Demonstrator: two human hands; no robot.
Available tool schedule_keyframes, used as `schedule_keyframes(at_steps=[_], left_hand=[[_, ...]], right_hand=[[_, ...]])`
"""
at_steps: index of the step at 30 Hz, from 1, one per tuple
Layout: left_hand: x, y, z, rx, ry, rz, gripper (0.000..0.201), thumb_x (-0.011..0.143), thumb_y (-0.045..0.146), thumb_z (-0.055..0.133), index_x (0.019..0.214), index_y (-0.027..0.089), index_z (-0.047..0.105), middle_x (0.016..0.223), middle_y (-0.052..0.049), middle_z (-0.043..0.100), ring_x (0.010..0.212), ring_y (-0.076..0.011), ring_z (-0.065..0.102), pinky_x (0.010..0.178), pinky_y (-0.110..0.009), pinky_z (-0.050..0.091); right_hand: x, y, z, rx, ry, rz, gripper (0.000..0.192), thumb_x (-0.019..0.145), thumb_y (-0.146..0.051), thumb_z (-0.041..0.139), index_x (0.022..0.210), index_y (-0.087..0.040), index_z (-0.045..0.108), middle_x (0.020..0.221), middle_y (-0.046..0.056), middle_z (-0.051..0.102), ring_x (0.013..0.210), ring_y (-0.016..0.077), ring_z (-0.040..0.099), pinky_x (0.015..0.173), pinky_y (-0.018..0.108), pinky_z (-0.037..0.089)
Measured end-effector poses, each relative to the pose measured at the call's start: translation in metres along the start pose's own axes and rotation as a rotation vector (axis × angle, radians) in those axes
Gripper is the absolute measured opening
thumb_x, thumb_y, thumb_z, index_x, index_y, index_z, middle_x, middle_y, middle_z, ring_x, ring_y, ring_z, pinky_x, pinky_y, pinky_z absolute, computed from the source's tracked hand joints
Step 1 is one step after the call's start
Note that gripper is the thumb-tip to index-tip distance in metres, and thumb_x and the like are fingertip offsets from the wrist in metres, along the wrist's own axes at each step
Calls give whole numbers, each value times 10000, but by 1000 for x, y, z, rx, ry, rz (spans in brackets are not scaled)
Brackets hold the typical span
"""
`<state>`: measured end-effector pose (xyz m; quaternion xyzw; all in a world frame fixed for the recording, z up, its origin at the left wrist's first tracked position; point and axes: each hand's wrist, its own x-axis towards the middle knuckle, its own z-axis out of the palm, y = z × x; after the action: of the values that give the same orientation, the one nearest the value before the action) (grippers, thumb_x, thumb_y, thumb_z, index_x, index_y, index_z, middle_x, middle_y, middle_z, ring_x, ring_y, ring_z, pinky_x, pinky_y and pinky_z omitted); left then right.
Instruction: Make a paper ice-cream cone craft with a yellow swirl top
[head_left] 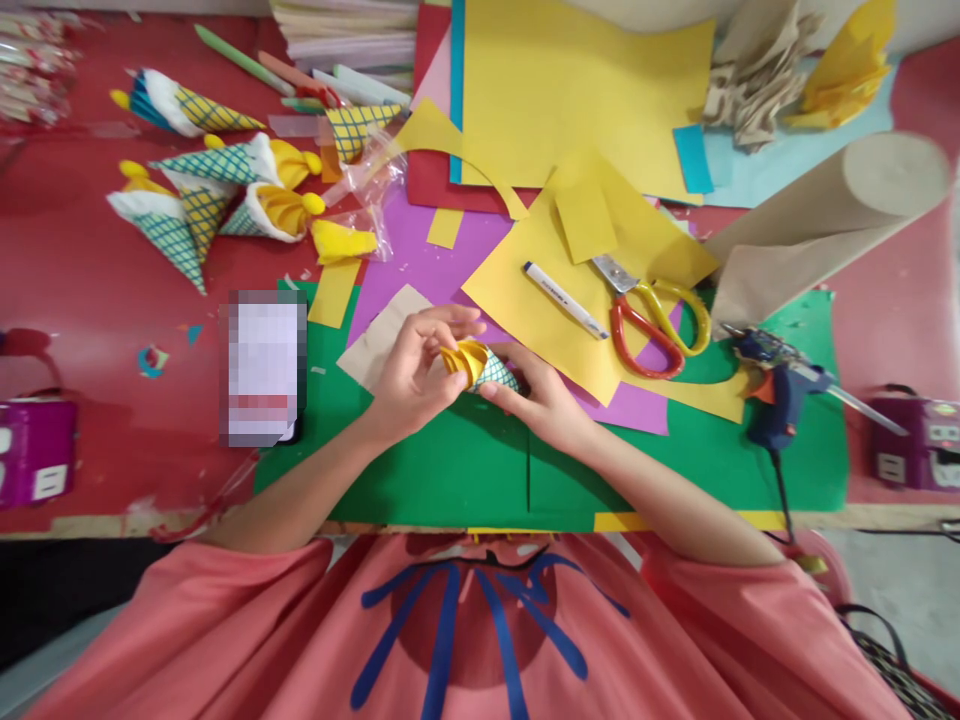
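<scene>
Between my hands, just above the green sheet [442, 470], is a small paper ice-cream cone [498, 372] with a blue-green lattice pattern and a pleated yellow top [466, 360]. My left hand [420, 370] pinches the yellow top with thumb and fingers, its other fingers raised. My right hand [544, 400] grips the patterned cone, thumb on the near side; its fingertips are partly hidden behind. A beige paper square [382, 335] lies beside my left hand. Beyond my right hand a white marker [564, 300] and scissors with red and yellow handles [649, 325] lie on yellow paper [510, 265].
Several finished-looking cones [217, 185] lie at the back left, near a phone [262, 370]. A blue glue gun [780, 400] with its cord and a beige paper roll [832, 220] stand right. Large yellow sheets [585, 100] and a stack of papers [345, 40] are at the back.
</scene>
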<state>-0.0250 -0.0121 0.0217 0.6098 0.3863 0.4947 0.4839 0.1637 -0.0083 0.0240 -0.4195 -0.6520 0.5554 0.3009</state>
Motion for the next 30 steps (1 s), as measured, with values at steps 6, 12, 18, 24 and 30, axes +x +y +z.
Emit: schedule_keyframes(at_steps=[6,12,18,24,30], left_hand=[[-1,4,2,477,37,140,123,840,349,637,906,248,611,1353,-48,516,1267,-236,522,1091,-477,456],[-1,1,0,542,9,134,108,865,344,620,872,242,656,1372,-38,517,1275,-217,518,1096,-434,461],[1,-2,0,530,33,187,88,860,315,638,849,228,647,1327,-40,561,1249,-203,545,1047,-397,508],[3,0,-2,557,-5,187,100,872,322,624,846,228,648,1312,-42,571,1214,-200,570,1035,-393,516],[2,4,-1,592,-20,205,60,870,280,619,851,226,636,1343,-58,548,1238,-213,558,1032,-409,517]], right_hand=[[-2,4,2,8,122,-14,464,852,-497,627,1184,-194,513,1136,96,627,992,200,613,843,348,524],[-4,10,7,286,23,75,416,902,-472,565,1198,-228,403,1118,68,583,673,82,590,529,200,504],[-5,10,11,310,88,120,453,881,-457,608,1230,-266,390,1259,82,516,627,68,599,423,184,475],[-5,10,11,293,82,155,507,870,-488,611,1270,-258,401,1052,53,583,594,80,585,405,182,477],[-4,11,9,325,56,180,531,856,-507,621,1270,-229,441,772,-16,562,579,99,580,407,181,468]])
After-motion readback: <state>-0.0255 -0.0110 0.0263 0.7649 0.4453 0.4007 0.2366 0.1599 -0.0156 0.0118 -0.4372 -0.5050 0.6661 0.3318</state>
